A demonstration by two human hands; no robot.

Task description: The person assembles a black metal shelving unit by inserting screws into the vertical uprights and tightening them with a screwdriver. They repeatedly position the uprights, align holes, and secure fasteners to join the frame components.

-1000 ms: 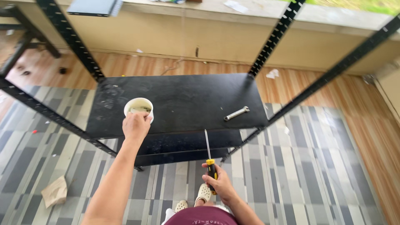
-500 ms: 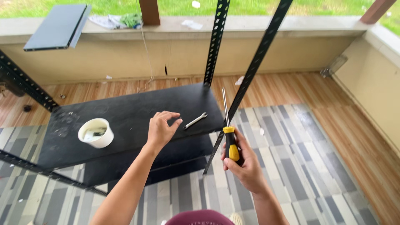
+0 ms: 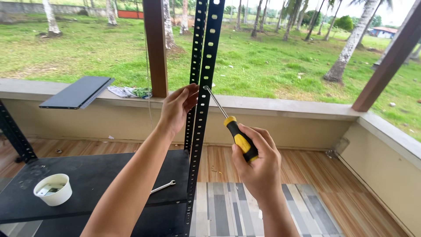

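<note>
My right hand (image 3: 258, 164) grips a yellow-and-black screwdriver (image 3: 234, 131) whose metal tip meets a hole in the black perforated upright post (image 3: 202, 114). My left hand (image 3: 176, 106) reaches up to the same post at tip height, fingers pinched against its left edge; whether a small part sits in them is hidden. The post rises from the corner of a black metal shelf (image 3: 101, 175). On that shelf lie a white cup (image 3: 53, 189) with small parts inside and a silver wrench (image 3: 163, 186).
A loose black shelf panel (image 3: 78, 92) and a crumpled cloth (image 3: 129, 91) rest on the low concrete wall. Another black upright (image 3: 15, 136) stands at far left. A wooden pillar (image 3: 155, 48) rises behind the post. A striped rug (image 3: 263, 210) covers the wooden floor.
The view has tilted up from the shelf to the post. My left hand rose from above the shelf to the post, and my right hand lifted the screwdriver tip to a hole.
</note>
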